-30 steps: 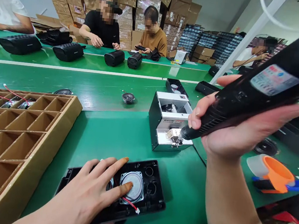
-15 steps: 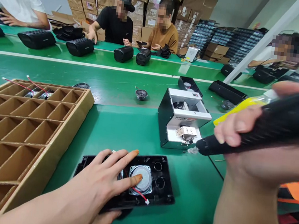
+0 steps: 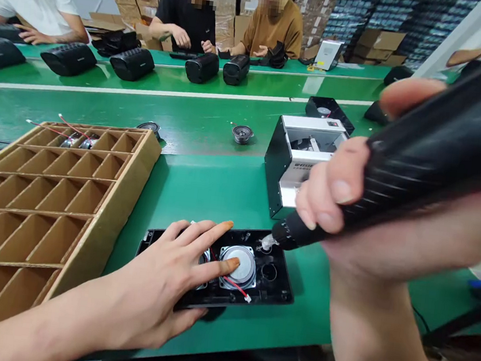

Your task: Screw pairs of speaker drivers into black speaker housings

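Observation:
A black plastic speaker housing (image 3: 282, 294) lies on the green work surface with its inside facing up. Across it my left hand (image 3: 163, 282) is spread, one finger on the silver back of a speaker driver (image 3: 244, 268), the thumb at the near edge, holding the housing. A second driver is mostly covered by that hand. A red wire (image 3: 235, 285) with a white plug lies beside the first driver. My right hand (image 3: 372, 247) is wrapped round a black electric screwdriver (image 3: 435, 150), tilted down to the left. Its clear-sleeved tip is at the housing's far right part, near a round post.
At left stands a cardboard divider box (image 3: 135, 191) with several compartments, drivers in a far one. A silver-and-black machine (image 3: 274, 167) stands behind the screwdriver. A loose driver (image 3: 242, 134) lies farther back. Black speakers (image 3: 69, 58) line the far bench, where other people sit.
My right hand has brought the screwdriver left and down, from beside the machine to the housing. My left hand stays on the housing. The view has shifted.

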Available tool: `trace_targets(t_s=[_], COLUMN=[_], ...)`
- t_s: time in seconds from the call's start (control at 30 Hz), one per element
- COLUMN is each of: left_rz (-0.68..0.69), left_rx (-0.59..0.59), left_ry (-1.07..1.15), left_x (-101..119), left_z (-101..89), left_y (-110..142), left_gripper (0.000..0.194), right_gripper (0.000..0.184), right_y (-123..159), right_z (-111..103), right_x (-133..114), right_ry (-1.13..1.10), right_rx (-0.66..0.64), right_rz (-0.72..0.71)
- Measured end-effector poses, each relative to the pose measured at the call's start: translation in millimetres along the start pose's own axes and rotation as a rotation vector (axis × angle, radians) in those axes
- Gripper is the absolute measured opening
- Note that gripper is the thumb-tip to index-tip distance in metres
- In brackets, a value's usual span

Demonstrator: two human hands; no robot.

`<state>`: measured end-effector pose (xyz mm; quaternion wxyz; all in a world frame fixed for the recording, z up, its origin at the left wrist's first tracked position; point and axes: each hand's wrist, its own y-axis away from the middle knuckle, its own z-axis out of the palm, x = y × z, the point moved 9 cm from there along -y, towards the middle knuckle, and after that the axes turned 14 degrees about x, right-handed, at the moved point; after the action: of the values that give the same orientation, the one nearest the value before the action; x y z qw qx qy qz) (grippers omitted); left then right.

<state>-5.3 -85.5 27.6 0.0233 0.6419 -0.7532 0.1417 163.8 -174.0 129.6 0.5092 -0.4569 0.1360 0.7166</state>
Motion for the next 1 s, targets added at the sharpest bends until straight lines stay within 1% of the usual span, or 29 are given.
trace_targets(t_s=[0.07, 0.1, 0.17, 0.23, 0.37, 0.63, 0.83, 1.0], left_rz=[0.012, 0.014, 0.013, 0.012, 0.014, 0.026, 0.029, 0.024], left_rx=[0.008, 0.012, 0.013, 0.012, 0.008, 0.004, 0.014, 0.013], left_ry=[0.000, 0.002, 0.004, 0.001, -0.013, -0.019, -0.020, -0.024], left_x=[0, 0, 0, 0, 1, 1, 1, 1], left_z=[-0.1, 0.0, 0.7, 1.4, 2.2, 2.0, 1.4, 1.7], left_y=[0, 0, 0, 0, -1, -1, -1, -1], left_gripper=[0.078, 0.078, 0.079, 0.077, 0.071, 0.072, 0.072, 0.072], right_gripper=[0.060, 0.064, 0.067, 0.067, 0.064, 0.060, 0.062, 0.062], right_y=[0, 0, -1, -2, -3, -1, -3, -3], right_z=[1, 1, 0, -2, -2, 0, -1, -1], right_x=[13, 21, 35, 42, 46, 48, 46, 48], right_ry=[-0.020, -0.023, -0.044, -0.049, -0.021, -0.029, -0.006, -0.004], right_rx=[0.037, 0.041, 0.031, 0.019, 0.004, -0.037, 0.009, 0.016], right_rz=[-0.022, -0.006, 0.042, 0.062, 0.047, 0.043, 0.050, 0.067])
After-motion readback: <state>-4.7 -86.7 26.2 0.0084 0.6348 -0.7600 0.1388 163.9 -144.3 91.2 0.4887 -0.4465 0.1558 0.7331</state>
